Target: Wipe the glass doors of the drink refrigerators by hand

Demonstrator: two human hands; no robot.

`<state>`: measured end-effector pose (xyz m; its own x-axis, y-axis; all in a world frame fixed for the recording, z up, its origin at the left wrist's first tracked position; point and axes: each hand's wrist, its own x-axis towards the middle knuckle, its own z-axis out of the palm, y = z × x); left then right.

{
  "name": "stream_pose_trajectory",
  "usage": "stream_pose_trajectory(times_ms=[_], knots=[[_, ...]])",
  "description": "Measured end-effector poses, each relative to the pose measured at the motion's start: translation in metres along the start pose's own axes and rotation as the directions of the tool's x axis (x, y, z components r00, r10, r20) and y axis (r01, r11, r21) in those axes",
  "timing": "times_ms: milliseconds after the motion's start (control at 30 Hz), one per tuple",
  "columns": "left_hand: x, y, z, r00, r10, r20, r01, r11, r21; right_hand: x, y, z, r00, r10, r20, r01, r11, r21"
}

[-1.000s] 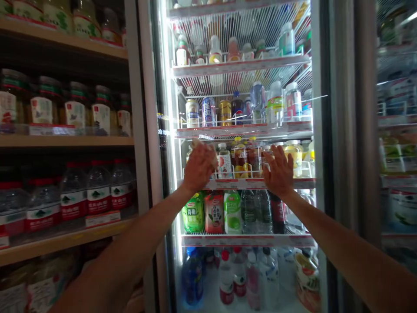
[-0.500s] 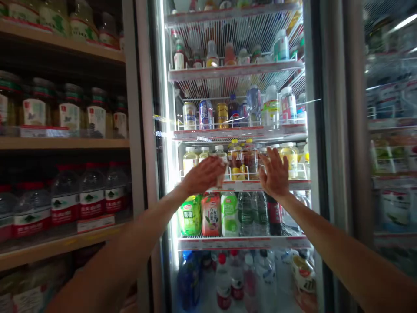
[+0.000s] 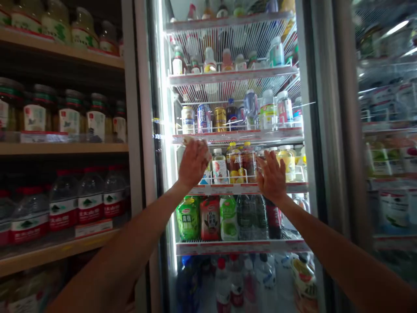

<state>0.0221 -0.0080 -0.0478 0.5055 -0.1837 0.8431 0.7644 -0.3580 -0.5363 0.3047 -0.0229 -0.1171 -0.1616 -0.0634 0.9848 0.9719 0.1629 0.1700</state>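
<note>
My left hand [image 3: 194, 163] is raised in front of the cooler's glass door, its fingers curled over a pale cloth [image 3: 188, 140] whose edge peeks out above the fingertips. Most of that cloth is hidden under the palm. To the right, my right hand [image 3: 271, 177] has its fingers spread, the palm turned towards the glass door [image 3: 215, 271]; whether it touches the pane I cannot tell for sure. Behind the hands, through the glass, stand yellow-capped tea bottles [image 3: 235, 163] and a white-capped bottle [image 3: 220, 167] on a wire-fronted shelf.
Lit shelves of drinks fill the cooler, with a green bottle [image 3: 188, 219] and cans [image 3: 204, 118] among them. Wooden shelving [image 3: 65, 148] with jars and red-capped water bottles [image 3: 63, 200] stands at left. A metal door frame [image 3: 340, 130] separates another cooler at right.
My left hand has moved left and slightly up across the glass with the cloth, its fingers now pointing upward. The right hand stays almost in place. The view has shifted slightly.
</note>
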Motion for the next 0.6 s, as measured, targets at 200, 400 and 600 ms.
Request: stream_pose_trajectory(times_ms=[200, 400, 600], knots=[[0.007, -0.013, -0.003, 0.99, 0.122, 0.073, -0.119, 0.992, -0.043, 0.001, -0.001, -0.001, 1.0, 0.003, -0.008, -0.003, 1.0, -0.008], [0.015, -0.002, 0.005, 0.985, 0.162, 0.057, -0.159, 0.986, -0.06, 0.001, -0.001, -0.002, 1.0, -0.003, -0.009, 0.003, 1.0, -0.012], [0.019, 0.019, 0.015, 0.999, 0.034, 0.009, -0.034, 0.999, -0.035, 0.001, -0.002, -0.001, 1.0, 0.001, -0.011, -0.001, 1.0, -0.008]])
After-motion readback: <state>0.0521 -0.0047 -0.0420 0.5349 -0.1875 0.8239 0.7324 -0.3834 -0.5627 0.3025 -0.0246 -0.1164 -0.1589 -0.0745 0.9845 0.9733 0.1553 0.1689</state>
